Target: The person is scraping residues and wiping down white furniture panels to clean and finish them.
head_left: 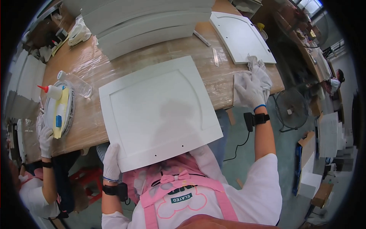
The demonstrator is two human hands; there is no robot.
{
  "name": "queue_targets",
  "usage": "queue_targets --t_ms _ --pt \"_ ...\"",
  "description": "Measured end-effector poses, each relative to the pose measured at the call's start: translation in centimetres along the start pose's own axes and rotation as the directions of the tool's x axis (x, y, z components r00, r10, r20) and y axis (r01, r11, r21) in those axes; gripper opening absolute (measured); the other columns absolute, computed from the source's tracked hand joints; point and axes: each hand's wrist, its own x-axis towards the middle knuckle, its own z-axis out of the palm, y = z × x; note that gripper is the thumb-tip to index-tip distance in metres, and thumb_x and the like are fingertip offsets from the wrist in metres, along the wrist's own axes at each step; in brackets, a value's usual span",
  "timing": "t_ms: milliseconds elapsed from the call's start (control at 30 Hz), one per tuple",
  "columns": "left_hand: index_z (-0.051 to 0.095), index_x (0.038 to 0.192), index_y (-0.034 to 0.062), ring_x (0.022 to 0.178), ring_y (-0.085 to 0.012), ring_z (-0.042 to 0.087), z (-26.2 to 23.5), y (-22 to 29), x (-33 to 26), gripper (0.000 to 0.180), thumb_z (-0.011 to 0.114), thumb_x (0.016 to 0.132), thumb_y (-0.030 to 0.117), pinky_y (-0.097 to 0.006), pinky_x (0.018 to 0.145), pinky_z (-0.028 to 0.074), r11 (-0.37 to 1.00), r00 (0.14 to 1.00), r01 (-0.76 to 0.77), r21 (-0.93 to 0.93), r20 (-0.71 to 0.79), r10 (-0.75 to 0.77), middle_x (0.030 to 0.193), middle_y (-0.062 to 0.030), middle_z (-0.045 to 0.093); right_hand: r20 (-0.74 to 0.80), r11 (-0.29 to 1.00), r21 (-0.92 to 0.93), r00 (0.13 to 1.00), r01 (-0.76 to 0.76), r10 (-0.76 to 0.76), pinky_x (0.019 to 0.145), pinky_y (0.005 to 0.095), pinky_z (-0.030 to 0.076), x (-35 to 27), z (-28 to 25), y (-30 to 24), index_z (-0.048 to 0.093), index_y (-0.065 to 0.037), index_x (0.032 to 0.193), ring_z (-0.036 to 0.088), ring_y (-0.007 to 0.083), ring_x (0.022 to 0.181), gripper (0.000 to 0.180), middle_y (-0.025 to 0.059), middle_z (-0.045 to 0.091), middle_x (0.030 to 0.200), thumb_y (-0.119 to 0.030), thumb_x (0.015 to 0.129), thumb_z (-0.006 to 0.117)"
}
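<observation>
A white cabinet door panel with a recessed, arched field and two small holes lies tilted across the table's front edge and over my lap. My gloved left hand grips its near left corner. At the table's right edge, my gloved right hand is closed on a crumpled white cloth, apart from the panel. Beyond the cloth lies a second white door panel. Between the panels are a thin pale strip and a white stick-like piece.
Stacked white panels rise at the back of the film-covered table. On the left are a clear bottle and an oval basket with a red-tipped glue bottle. A co-worker's gloved hand is beside it. A floor fan stands right.
</observation>
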Motion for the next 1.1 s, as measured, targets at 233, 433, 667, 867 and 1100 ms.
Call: queue_targets --t_ms 233,433,667,867,1100 --pt "0.054 0.136 -0.0004 0.101 -0.0205 0.069 0.1 1.3 -2.8 0.042 0.056 0.103 0.025 -0.034 0.077 0.062 0.978 0.987 0.123 0.166 0.078 -0.137 0.12 -0.0109 0.066 -0.282 0.991 -0.027 0.952 -0.134 0.121 0.118 0.0439 0.031 0.7 -1.0 0.5 0.05 -0.012 0.147 0.039 0.0387 0.142 0.068 0.0178 0.047 0.151 -0.044 0.089 0.067" --pt "0.053 0.136 0.0001 0.095 -0.0221 0.07 -1.3 0.6 -3.2 0.05 0.061 0.1 0.034 -0.037 0.064 0.064 0.971 0.984 0.139 0.196 0.079 -0.157 0.109 -0.0124 0.069 -0.333 0.991 -0.131 0.943 -0.012 -0.033 0.118 0.0425 0.031 2.9 3.3 7.6 0.045 -0.016 0.152 0.042 0.0347 0.139 0.065 0.0121 0.042 0.157 -0.039 0.094 0.062" --pt "0.05 0.138 -0.0019 0.094 -0.0162 0.065 -2.2 7.1 2.1 0.055 0.071 0.096 0.026 -0.029 0.076 0.058 0.855 0.939 -0.169 0.49 -0.185 0.291 0.114 -0.0109 0.065 -0.209 0.946 0.153 0.926 -0.286 0.314 0.095 0.0441 0.049 2.1 3.0 8.6 0.067 -0.001 0.121 0.063 0.0391 0.108 0.033 0.0224 0.067 0.116 -0.014 0.091 0.062" --pt "0.049 0.138 -0.0033 0.103 -0.0182 0.06 -6.2 17.6 14.1 0.062 0.077 0.092 0.028 -0.03 0.085 0.051 0.441 0.65 -0.477 0.76 -0.033 0.759 0.125 -0.0127 0.059 -0.283 0.597 0.8 0.845 -0.054 0.454 0.089 0.0378 0.05 1.1 -1.5 12.8 0.067 0.001 0.109 0.066 0.0299 0.096 0.026 0.0162 0.068 0.109 -0.011 0.088 0.058" --pt "0.05 0.138 -0.0015 0.097 -0.0195 0.063 -7.7 21.4 25.9 0.069 0.081 0.087 0.033 -0.031 0.086 0.051 0.146 0.585 -0.509 0.848 0.217 0.782 0.113 -0.0118 0.066 -0.084 0.807 0.555 0.979 0.201 -0.186 0.079 0.0311 0.049 -8.4 -8.5 12.3 0.062 -0.004 0.093 0.062 0.0177 0.091 0.014 0.0059 0.062 0.093 -0.007 0.079 0.062"
